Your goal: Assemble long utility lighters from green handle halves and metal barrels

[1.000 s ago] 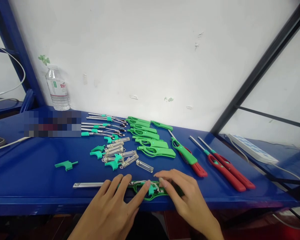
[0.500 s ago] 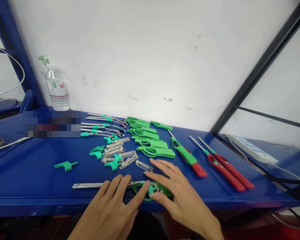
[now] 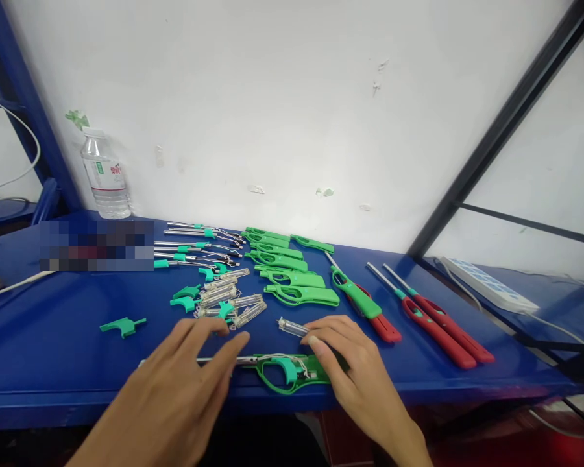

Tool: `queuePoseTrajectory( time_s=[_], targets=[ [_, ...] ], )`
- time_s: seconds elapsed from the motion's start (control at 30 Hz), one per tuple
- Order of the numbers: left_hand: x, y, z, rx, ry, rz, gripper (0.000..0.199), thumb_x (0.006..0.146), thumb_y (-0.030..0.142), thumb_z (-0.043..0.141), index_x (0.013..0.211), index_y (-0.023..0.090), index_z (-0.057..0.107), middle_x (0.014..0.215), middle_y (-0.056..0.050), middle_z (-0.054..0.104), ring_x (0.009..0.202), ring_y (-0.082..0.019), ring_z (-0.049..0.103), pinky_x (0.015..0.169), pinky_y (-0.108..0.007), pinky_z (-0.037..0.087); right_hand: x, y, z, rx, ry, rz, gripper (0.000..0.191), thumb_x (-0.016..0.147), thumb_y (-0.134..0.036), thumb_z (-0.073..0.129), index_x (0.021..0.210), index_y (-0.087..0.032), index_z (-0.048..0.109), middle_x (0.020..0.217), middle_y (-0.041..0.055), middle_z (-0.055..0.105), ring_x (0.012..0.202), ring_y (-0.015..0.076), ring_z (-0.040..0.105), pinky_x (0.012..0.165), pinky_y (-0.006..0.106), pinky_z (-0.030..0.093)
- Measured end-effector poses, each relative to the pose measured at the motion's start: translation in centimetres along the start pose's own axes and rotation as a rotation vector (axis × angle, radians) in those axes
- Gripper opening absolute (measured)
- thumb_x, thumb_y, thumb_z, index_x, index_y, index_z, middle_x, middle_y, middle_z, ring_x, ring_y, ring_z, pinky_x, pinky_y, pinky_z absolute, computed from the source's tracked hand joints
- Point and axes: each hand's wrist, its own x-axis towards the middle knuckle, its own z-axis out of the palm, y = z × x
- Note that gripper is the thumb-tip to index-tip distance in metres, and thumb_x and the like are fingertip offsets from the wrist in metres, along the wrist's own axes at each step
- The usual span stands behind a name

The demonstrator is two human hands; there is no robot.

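Lifted away from the trigger (image 3: 287,371), our left hand (image 3: 175,383) hangs loose, fingers parted, above the metal barrel (image 3: 246,360) in the head view. One clear tube (image 3: 290,326) now lies further from the pile; our right hand (image 3: 359,363), the nearer, pinches its right end. Its long axis runs left to right, slightly slanted, just beyond the open green shell (image 3: 322,373).

Here's my blue table (image 3: 53,363), and it's crowded! I'm seeing green casings (image 3: 304,296) mid-table, wired metal rods (image 3: 183,249) to their left, clear cartridges (image 3: 249,316) and teal triggers (image 3: 124,326) closer in. An opened green casing (image 3: 322,372) lies near the front edge; red lighters (image 3: 435,332) rest right, a water bottle (image 3: 106,188) stands back left.
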Motion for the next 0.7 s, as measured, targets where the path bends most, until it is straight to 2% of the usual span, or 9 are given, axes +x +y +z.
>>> queuePoseTrajectory(
  time_s=[0.07, 0.2, 0.33, 0.43, 0.57, 0.63, 0.7],
  targets=[
    [0.9, -1.3, -0.3, -0.034, -0.004, -0.012, 0.038, 0.111, 0.017, 0.042, 0.131, 0.028, 0.073, 0.114, -0.008, 0.069, 0.1, -0.026, 0.066, 0.081, -0.036, 0.058, 0.1, 0.0, 0.0, 0.013, 0.032, 0.014, 0.029, 0.116, -0.032, 0.053, 0.104, -0.025, 0.078, 0.114, 0.0049, 0.081, 0.11, 0.0255, 0.073, 0.101, 0.04, 0.052],
    [2.2, -3.3, 0.1, -0.099, -0.069, -0.061, 0.036, 0.115, 0.035, 0.044, 0.108, 0.026, 0.078, 0.105, -0.008, 0.069, 0.096, -0.027, 0.065, 0.066, -0.032, 0.054, 0.2, 0.2, 0.0, 0.026, 0.054, 0.037, 0.032, 0.116, -0.033, 0.052, 0.099, -0.024, 0.077, 0.111, 0.0054, 0.081, 0.108, 0.0254, 0.074, 0.101, 0.04, 0.052],
    [3.2, -4.3, 0.6, -0.095, -0.303, -0.127, 0.033, 0.107, 0.025, 0.048, 0.103, 0.028, 0.08, 0.108, -0.008, 0.071, 0.1, -0.03, 0.067, 0.067, -0.034, 0.053, 0.1, 0.3, -0.2, 0.041, 0.043, 0.088, 0.035, 0.117, -0.036, 0.05, 0.103, -0.026, 0.081, 0.117, 0.0057, 0.082, 0.116, 0.0263, 0.073, 0.103, 0.039, 0.054],
    [4.0, -4.8, 0.8, -0.079, -0.453, -0.158, 0.033, 0.101, 0.02, 0.049, 0.1, 0.029, 0.081, 0.108, -0.009, 0.071, 0.102, -0.032, 0.069, 0.066, -0.034, 0.052, 0.0, 0.3, -0.3, 0.028, 0.008, 0.106, 0.034, 0.117, -0.041, 0.051, 0.121, -0.029, 0.082, 0.135, 0.0051, 0.079, 0.133, 0.0278, 0.068, 0.116, 0.043, 0.05],
    [4.8, -5.2, 0.9, -0.059, -0.471, -0.175, 0.03, 0.1, 0.024, 0.052, 0.098, 0.029, 0.081, 0.106, -0.009, 0.071, 0.099, -0.032, 0.07, 0.065, -0.034, 0.049, 0.0, 0.0, -0.4, -0.009, -0.099, 0.085, 0.034, 0.116, -0.045, 0.052, 0.135, -0.033, 0.078, 0.154, 0.0018, 0.07, 0.15, 0.0291, 0.055, 0.128, 0.048, 0.04],
    [4.9, -5.3, 0.9, -0.072, -0.505, -0.183, 0.029, 0.101, 0.026, 0.053, 0.102, 0.03, 0.082, 0.108, -0.009, 0.072, 0.1, -0.032, 0.071, 0.066, -0.034, 0.049, 0.1, -0.1, -0.4, -0.008, -0.093, 0.089, 0.035, 0.117, -0.045, 0.05, 0.135, -0.032, 0.077, 0.152, 0.0029, 0.07, 0.149, 0.0286, 0.055, 0.127, 0.047, 0.041],
    [4.9, -5.3, 1.0, -0.071, -0.503, -0.179, 0.028, 0.101, 0.027, 0.053, 0.103, 0.03, 0.081, 0.11, -0.009, 0.072, 0.1, -0.031, 0.071, 0.066, -0.033, 0.048, 0.1, -0.2, -0.3, 0.013, -0.057, 0.099, 0.037, 0.119, -0.042, 0.045, 0.128, -0.029, 0.078, 0.143, 0.0052, 0.073, 0.14, 0.0273, 0.061, 0.122, 0.045, 0.045]
  ],
)
